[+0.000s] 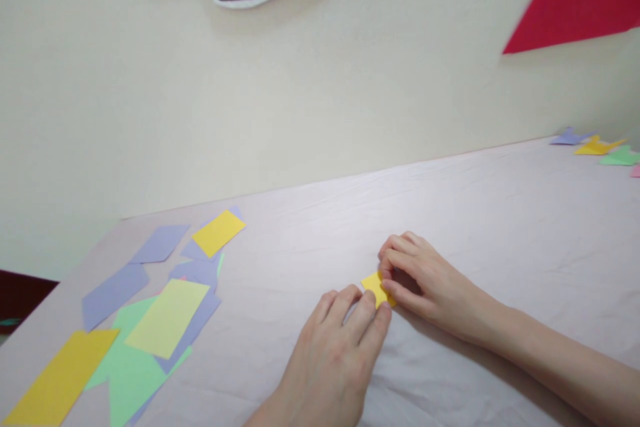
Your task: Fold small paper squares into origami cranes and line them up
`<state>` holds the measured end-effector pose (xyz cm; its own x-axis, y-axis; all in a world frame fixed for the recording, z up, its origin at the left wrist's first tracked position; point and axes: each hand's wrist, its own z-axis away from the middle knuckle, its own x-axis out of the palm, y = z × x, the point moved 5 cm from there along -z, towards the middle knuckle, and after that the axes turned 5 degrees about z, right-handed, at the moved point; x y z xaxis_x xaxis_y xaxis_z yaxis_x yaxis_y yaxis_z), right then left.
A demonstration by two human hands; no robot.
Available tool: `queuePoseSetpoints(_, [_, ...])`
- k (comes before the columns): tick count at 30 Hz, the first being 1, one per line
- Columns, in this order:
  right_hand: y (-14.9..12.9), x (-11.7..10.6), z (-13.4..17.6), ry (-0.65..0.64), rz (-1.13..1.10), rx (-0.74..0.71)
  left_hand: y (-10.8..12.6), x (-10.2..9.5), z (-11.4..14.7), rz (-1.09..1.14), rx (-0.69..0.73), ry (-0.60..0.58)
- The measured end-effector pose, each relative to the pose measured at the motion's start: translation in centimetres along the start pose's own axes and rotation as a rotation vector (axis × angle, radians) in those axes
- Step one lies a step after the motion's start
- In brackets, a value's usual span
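A small piece of yellow paper lies on the cloth-covered surface between my hands, its right part hidden under my fingers. My left hand comes from the near side, with bent fingertips pressing the paper's near edge. From the right, my right hand curls its thumb and fingers together over the paper's right edge. Whether the sheet is folded there, I cannot tell.
Loose sheets are spread at the left: a yellow sheet, green paper, a pale yellow sheet and purple sheets. Several folded paper shapes stand at the far right. A wall rises behind.
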<state>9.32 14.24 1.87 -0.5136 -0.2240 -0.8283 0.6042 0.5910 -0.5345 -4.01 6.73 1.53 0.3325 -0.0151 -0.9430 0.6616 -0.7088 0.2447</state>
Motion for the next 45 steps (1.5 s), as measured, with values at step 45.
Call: queuePoseSetpoints(45, [1.5, -0.5, 0.5, 0.058, -0.261, 0.132, 0.1, 0.7, 0.0, -0.079, -0.053, -0.063])
